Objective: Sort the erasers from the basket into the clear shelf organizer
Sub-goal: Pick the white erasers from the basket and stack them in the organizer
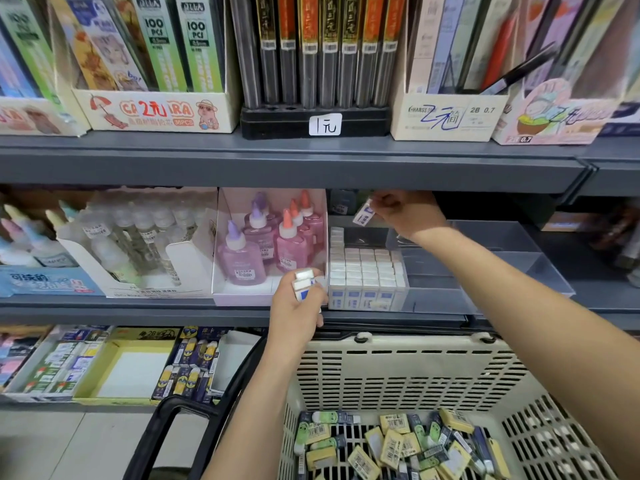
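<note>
Pinching one white eraser point(364, 212) over the back rows of the clear organizer point(512, 268), the fingers of the right hand point(405, 211) curl tight; the left hand point(298, 306) grips several erasers point(304, 283) in its fingers beside the organizer's front corner, above the basket point(398, 372).

Right hand point(405, 212): pinches small white-and-blue sleeved eraser point(364, 213) above clear plastic shelf organizer point(519, 268), rear edge.
Left hand point(297, 308): grips white block erasers point(304, 283), organizer's front-left corner.
Beige slotted plastic basket point(415, 368): loose yellow and green erasers point(391, 445).

I'm seeing pink glue bottles point(263, 244) standing in a white box point(242, 294) just left of my left hand point(298, 308), clear bottles point(138, 230) sitting further left, and black tubes point(318, 53) standing on the shelf point(277, 161) above it.
</note>
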`<action>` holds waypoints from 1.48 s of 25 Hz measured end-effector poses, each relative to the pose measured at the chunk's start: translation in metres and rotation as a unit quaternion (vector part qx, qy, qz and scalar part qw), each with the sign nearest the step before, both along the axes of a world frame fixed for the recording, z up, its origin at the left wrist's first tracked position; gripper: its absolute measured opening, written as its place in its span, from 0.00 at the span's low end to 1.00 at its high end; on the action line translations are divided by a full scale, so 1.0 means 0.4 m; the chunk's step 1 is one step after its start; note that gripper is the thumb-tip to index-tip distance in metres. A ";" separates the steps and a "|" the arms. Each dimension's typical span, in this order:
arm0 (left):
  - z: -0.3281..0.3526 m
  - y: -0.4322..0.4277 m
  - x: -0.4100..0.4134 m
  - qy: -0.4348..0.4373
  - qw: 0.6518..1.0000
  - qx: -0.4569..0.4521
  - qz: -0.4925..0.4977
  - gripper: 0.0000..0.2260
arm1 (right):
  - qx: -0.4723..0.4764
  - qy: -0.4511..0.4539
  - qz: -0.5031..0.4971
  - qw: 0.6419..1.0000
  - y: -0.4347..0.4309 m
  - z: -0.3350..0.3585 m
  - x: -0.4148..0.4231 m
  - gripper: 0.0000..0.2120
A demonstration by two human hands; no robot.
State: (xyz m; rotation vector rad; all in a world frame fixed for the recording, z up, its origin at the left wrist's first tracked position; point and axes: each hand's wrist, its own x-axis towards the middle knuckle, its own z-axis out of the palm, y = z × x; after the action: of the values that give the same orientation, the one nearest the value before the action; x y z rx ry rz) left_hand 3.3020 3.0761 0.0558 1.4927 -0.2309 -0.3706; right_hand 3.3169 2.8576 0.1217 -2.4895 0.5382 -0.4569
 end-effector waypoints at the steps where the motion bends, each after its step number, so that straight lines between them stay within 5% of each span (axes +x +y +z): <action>1: -0.001 0.001 0.001 0.004 1.000 -0.005 0.001 0.09 | -0.020 0.010 0.010 1.000 -0.001 -0.010 0.017 0.10; 14: -0.011 -0.002 0.012 -0.002 1.000 -0.025 0.016 0.09 | -0.015 0.108 0.101 0.989 0.022 -0.108 0.094 0.11; 18: -0.004 0.004 0.008 -0.011 0.999 -0.034 0.010 0.12 | -0.051 0.041 0.046 0.997 0.055 -0.067 0.045 0.12; 21: -0.006 0.003 0.007 -0.019 0.999 -0.043 0.001 0.12 | 0.058 -0.007 0.082 0.995 0.116 -0.033 -0.026 0.08; 25: -0.008 0.002 0.007 -0.029 0.999 -0.043 -0.015 0.11 | 0.135 0.055 0.198 0.969 0.188 -0.030 -0.087 0.07; 33: 0.004 0.005 0.009 0.072 0.993 -0.088 -0.013 0.06 | 0.343 0.001 0.172 0.923 0.147 -0.010 -0.107 0.08; 37: 0.003 0.002 -0.001 0.043 0.995 -0.072 -0.057 0.04 | 0.404 -0.019 0.154 0.902 0.151 -0.019 -0.117 0.10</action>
State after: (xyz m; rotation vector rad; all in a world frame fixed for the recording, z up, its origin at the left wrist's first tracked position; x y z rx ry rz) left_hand 3.3015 3.0767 0.0570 1.3218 -0.2693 -0.4993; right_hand 3.2701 2.9179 0.1140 -1.7075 0.2296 -0.1083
